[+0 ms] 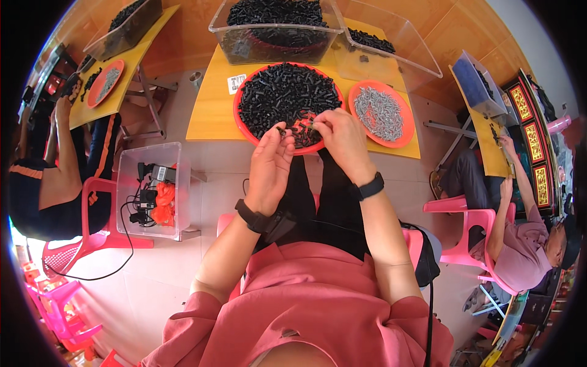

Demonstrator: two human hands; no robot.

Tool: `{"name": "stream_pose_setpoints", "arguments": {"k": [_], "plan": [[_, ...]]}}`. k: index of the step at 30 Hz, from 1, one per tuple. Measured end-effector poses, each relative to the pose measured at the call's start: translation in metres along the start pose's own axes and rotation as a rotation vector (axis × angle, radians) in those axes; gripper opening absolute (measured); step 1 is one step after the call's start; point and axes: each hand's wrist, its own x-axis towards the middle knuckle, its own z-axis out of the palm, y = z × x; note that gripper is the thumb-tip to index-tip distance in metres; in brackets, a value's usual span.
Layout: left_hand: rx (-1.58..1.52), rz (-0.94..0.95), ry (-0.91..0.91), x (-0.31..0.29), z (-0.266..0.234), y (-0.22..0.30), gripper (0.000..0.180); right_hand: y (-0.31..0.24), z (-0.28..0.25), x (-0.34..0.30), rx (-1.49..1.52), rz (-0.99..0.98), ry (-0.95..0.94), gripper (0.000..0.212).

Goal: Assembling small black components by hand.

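1. From where I stood, the head view looked down over the pink shirt toward the yellow table.
2. It took in the left hand and right hand from close above.

Shiny orange-brown wall; pale tiled floor; yellow middle table, others left and right; pink chairs on both sides; gilt panels in a dark frame, far right
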Motion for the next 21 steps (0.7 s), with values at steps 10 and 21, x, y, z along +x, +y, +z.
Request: {"name": "stream_pose_setpoints", "arguments": {"k": [10, 21], "plan": [[-0.179, -0.122, -0.069, 0.001, -0.002, 0.000, 0.022, 0.005, 0.037, 0.024, -0.351, -0.074, -0.233, 0.012], [-0.314, -0.257, -0.016, 0.000, -0.001, 0.000, 0.017, -0.008, 0.010, -0.012, 0.553, 0.273, -0.067, 0.010]]}}
